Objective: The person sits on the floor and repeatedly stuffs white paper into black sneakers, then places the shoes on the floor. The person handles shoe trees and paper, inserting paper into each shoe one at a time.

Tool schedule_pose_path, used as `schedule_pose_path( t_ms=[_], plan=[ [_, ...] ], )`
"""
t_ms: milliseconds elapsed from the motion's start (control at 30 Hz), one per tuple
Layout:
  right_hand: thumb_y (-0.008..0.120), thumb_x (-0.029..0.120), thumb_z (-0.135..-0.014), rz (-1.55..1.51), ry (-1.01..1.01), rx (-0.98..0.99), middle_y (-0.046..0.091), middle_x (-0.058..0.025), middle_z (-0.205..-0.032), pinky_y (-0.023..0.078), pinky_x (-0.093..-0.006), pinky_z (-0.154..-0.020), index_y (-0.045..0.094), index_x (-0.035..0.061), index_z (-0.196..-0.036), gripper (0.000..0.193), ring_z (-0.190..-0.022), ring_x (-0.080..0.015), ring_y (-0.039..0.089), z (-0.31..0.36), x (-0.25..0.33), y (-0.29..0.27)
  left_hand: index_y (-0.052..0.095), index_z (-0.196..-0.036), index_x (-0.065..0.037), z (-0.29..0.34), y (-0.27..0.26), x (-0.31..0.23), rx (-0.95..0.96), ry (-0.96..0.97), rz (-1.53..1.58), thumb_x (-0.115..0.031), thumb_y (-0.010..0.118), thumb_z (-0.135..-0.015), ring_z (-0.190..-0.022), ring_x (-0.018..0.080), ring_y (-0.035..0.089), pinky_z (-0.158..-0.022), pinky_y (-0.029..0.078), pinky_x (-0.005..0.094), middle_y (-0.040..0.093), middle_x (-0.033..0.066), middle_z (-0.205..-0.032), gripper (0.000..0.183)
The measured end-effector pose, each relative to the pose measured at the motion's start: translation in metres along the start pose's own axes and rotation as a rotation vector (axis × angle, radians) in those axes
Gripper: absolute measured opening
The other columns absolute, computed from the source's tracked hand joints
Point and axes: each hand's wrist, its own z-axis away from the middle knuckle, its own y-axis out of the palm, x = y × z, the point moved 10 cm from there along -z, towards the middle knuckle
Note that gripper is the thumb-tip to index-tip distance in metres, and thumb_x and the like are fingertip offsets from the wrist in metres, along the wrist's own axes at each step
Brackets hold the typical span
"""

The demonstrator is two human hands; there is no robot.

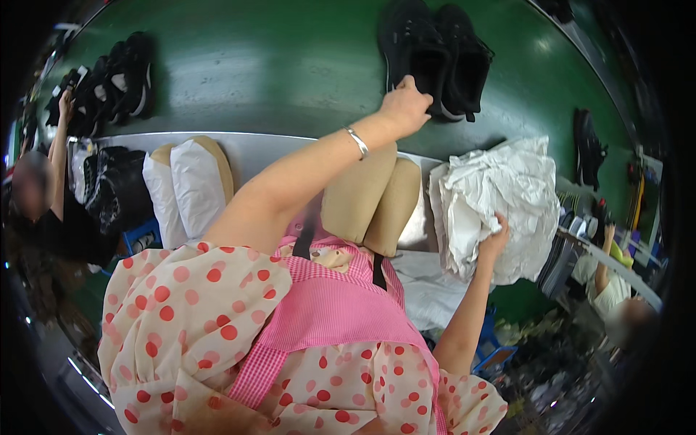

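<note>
My left hand (pixel 406 109) reaches across to the green work surface (pixel 268 80). Its fingers are curled over the heel of a black lace-up shoe (pixel 417 54), which sits on that surface. A second black shoe (pixel 464 65) stands right beside it, toe pointing away from me. On the right, my right hand (pixel 494 238) grips the edge of a thick, crumpled stack of white paper (pixel 507 196), its fingers partly hidden by the sheets.
Several black shoes (pixel 130 76) stand at the far left, and a single black shoe (pixel 589 148) lies on the right. Two white oblong things (pixel 192 181) with tan edges are at left. Co-workers' arms (pixel 59 152) show at both sides.
</note>
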Motion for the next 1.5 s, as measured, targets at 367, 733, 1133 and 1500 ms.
schedule_pose_path(
  t_ms=[367, 733, 1133, 1500],
  plan=[
    [0.053, 0.003, -0.088, 0.028, 0.037, 0.009, 0.065, -0.0154, -0.114, 0.048, -0.035, -0.088, 0.06, 0.0046, -0.121, 0.034, -0.103, -0.0273, 0.063, -0.01, 0.038, -0.068, 0.063, -0.121, -0.015, 0.097, 0.02, 0.099, 0.158, -0.128, 0.372, -0.036, 0.06, -0.088, -0.104, 0.027, 0.059, -0.088, 0.047, 0.0357, 0.063, 0.0164, -0.109, 0.038],
    [0.063, 0.018, -0.081, -0.303, -0.422, 0.313, 0.058, -0.0189, -0.122, 0.043, -0.0406, -0.098, 0.054, 0.0001, -0.123, 0.046, -0.115, -0.0328, 0.054, 0.045, 0.329, 0.081, 0.059, -0.124, -0.011, 0.135, 0.016, 0.096, 0.189, -0.36, 0.883, -0.036, 0.051, -0.095, -0.099, 0.016, 0.056, -0.091, 0.044, 0.0296, 0.06, 0.0075, -0.108, 0.039],
    [0.073, 0.022, -0.07, -0.384, -0.364, 0.421, 0.054, -0.0154, -0.108, 0.043, -0.0411, -0.091, 0.053, 0.0023, -0.11, 0.048, -0.104, -0.0336, 0.052, 0.066, 0.348, 0.1, 0.055, -0.126, -0.007, 0.161, 0.031, 0.096, 0.451, -0.56, 1.396, -0.03, 0.056, -0.093, -0.108, 0.0167, 0.057, -0.094, 0.047, 0.0329, 0.06, 0.0081, -0.118, 0.041],
    [0.075, 0.017, -0.07, -0.796, -0.296, 0.778, 0.056, -0.0092, -0.096, 0.045, -0.0337, -0.08, 0.05, 0.004, -0.102, 0.041, -0.092, -0.0213, 0.054, 0.064, 0.38, 0.107, 0.061, -0.123, -0.01, 0.165, 0.033, 0.152, 0.213, -0.519, 1.13, -0.043, 0.053, -0.094, -0.111, 0.0145, 0.053, -0.1, 0.038, 0.0302, 0.061, 0.0044, -0.12, 0.045]
  ],
)
